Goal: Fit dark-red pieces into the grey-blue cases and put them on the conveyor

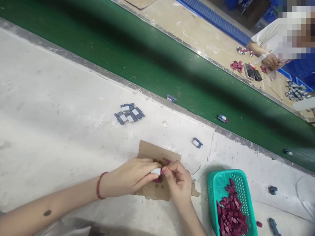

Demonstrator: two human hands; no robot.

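My left hand [134,173] is closed round a small plastic part [156,171] with a pale face, gripping it between thumb and fingers. At its right end my right hand [181,183] pinches a small dark red piece [161,171], which touches the part. Both hands are over a stained sheet of brown cardboard [157,151], where a few more red pieces lie partly hidden beneath them. On the white table further off rests a small group of blue-grey parts with pale faces [130,113]. A single similar part [197,142] lies nearer the belt.
To the right stands a green basket [211,200] holding many dark red pieces [231,209]. Beyond the table edge runs a green conveyor belt [103,49] carrying several parts. Across it, a co-worker's hands [272,61] are over another bench with red pieces [237,66].
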